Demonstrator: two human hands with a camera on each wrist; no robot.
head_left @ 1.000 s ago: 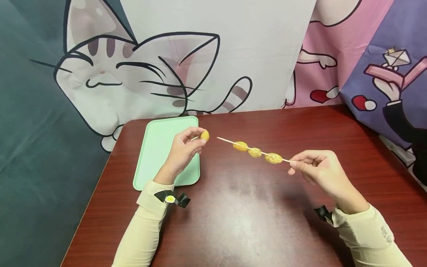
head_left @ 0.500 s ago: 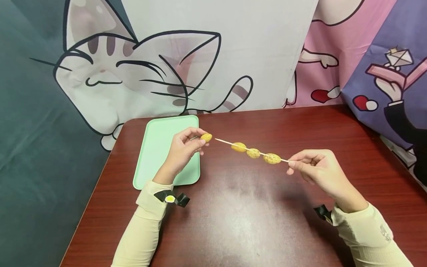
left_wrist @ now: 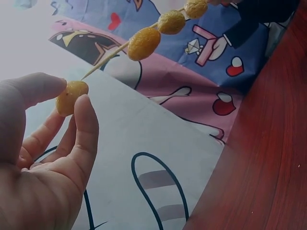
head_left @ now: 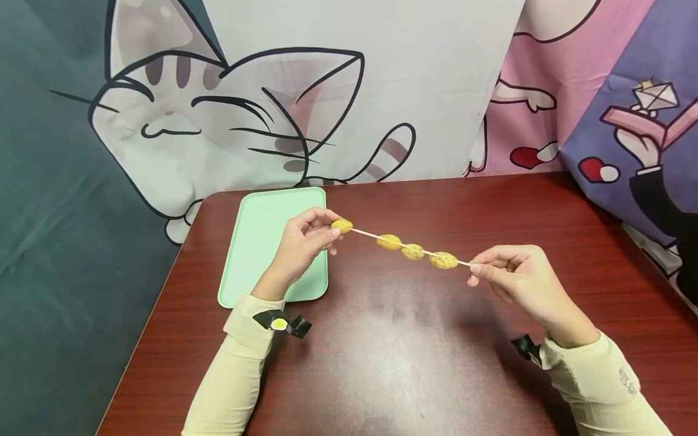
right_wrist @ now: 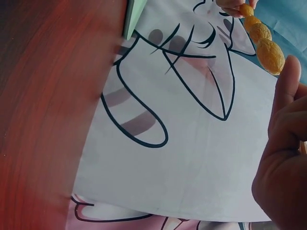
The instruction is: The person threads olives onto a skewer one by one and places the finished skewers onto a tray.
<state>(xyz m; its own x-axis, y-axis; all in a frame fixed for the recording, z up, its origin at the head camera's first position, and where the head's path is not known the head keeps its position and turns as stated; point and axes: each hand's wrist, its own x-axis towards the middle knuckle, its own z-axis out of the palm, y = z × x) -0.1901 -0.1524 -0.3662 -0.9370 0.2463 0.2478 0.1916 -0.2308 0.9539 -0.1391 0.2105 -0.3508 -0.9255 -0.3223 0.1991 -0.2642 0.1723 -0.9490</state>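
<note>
My left hand pinches a small yellow potato between thumb and fingertips, over the tray's right edge in the head view. A thin wooden skewer tilts up to the left, its point right at that potato in the left wrist view. Three more small, brown-flecked potatoes are threaded along the skewer's middle and lower part. At the skewer's lower end, my right hand grips the stick between thumb and fingers. The right wrist view shows the potato nearest that hand just past the fingertip.
A pale green tray lies at the back left of the reddish-brown table. Behind the table hangs a cloth printed with a cartoon cat. Dark straps sit on both wrists.
The potato in the left hand has turned sideways and shifted slightly right. The skewer has moved a little left, and the gap between its point and that potato has closed.
</note>
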